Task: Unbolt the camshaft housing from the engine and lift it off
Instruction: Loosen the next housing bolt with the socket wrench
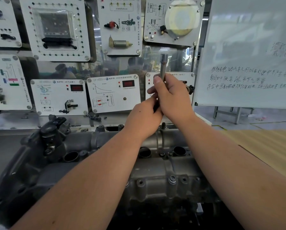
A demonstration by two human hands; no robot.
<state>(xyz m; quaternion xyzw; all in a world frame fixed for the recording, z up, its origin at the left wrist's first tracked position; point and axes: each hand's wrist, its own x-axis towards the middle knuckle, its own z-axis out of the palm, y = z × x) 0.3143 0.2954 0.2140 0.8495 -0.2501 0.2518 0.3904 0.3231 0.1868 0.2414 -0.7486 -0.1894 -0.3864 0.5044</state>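
The grey camshaft housing (157, 178) lies across the engine below my forearms, with round plug holes and several bolts along its top. Both hands are raised well above it, near the back of the bench. My right hand (170, 95) grips a long metal socket extension (163, 67) that points straight up, its socket end on top. My left hand (145, 117) sits just under the right one and curls round the tool's lower end, which is hidden between the two hands.
A dark plastic part (51, 135) sticks up on the engine's left end. Behind stand white sensor display panels (112, 93) and small loose parts (94, 117) on the metal shelf. A whiteboard (248, 55) stands right, above a wooden tabletop (268, 146).
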